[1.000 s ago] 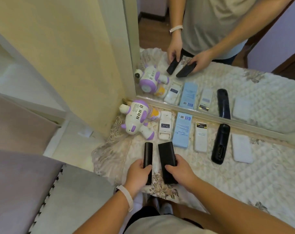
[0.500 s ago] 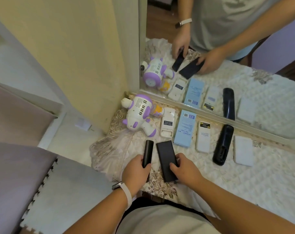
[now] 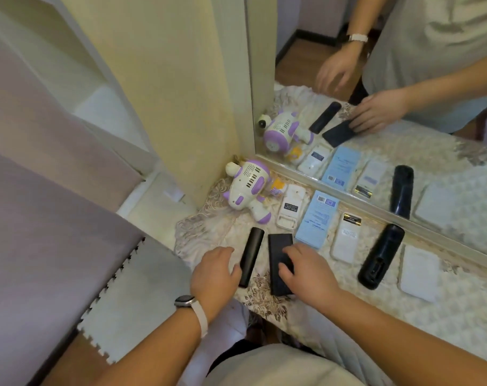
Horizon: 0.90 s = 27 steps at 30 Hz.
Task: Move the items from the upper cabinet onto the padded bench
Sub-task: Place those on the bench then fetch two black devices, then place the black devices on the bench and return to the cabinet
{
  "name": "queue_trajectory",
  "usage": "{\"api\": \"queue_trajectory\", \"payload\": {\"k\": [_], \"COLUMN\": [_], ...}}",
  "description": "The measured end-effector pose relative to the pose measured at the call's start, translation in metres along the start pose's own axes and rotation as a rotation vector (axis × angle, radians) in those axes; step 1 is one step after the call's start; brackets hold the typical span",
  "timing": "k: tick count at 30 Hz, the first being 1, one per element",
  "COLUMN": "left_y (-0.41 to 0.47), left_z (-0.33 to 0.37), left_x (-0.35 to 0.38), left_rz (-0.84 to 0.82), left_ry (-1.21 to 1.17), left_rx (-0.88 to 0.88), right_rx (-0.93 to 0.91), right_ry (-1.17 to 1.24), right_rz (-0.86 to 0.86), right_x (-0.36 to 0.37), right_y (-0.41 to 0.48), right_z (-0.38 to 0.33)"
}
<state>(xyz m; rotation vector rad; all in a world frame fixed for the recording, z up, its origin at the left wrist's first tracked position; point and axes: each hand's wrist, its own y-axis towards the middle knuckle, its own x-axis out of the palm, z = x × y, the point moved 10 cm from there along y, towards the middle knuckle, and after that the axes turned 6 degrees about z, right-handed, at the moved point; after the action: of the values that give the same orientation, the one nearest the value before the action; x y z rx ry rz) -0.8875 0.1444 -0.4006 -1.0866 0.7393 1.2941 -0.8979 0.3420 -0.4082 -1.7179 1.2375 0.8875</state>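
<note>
On the quilted padded bench (image 3: 348,319) lie a slim black remote (image 3: 251,254) and a flat black power bank (image 3: 277,246), side by side near the front left. My left hand (image 3: 213,277) is just left of the slim remote, fingers relaxed, holding nothing. My right hand (image 3: 309,274) lies across the power bank's near end with fingers and thumb resting on top. Behind them, in a row along the mirror: a white-and-purple toy (image 3: 248,188), a white remote (image 3: 289,207), a light blue box (image 3: 316,218), a white power bank (image 3: 346,238), a big black remote (image 3: 381,254) and a white pad (image 3: 419,271).
A mirror (image 3: 403,65) stands along the bench's back and repeats the items and my arms. A pale yellow panel (image 3: 181,79) rises at the bench's left end. Foam floor mat (image 3: 142,288) and a mauve surface (image 3: 42,246) lie to the left.
Both black items have come to rest on the bench. My left hand has let go of the slim remote and drawn slightly left. My right hand's grip on the power bank has loosened.
</note>
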Motion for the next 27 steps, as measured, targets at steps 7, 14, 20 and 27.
{"api": "queue_trajectory", "payload": {"k": [7,14,20,27], "left_y": [-0.050,-0.122,-0.199,-0.325], "left_z": [0.010,-0.012,-0.055,-0.114], "left_x": [-0.057,-0.112,-0.158,-0.206], "left_rz": [0.260,0.410,0.557,0.698], "left_ry": [0.193,0.284,0.342,0.423], "left_rx": [0.040,-0.010,-0.172,-0.389], "right_rx": [-0.382,-0.764,-1.018,-1.260], "right_ry": [-0.132,-0.127,-0.145,-0.090], "right_rz": [0.135,0.188,0.135,0.109], "right_x": [-0.038,-0.049,-0.051,-0.040], "right_y": [0.001,-0.028,-0.074,-0.165], "right_z": [-0.068,-0.161,-0.248,-0.356]}}
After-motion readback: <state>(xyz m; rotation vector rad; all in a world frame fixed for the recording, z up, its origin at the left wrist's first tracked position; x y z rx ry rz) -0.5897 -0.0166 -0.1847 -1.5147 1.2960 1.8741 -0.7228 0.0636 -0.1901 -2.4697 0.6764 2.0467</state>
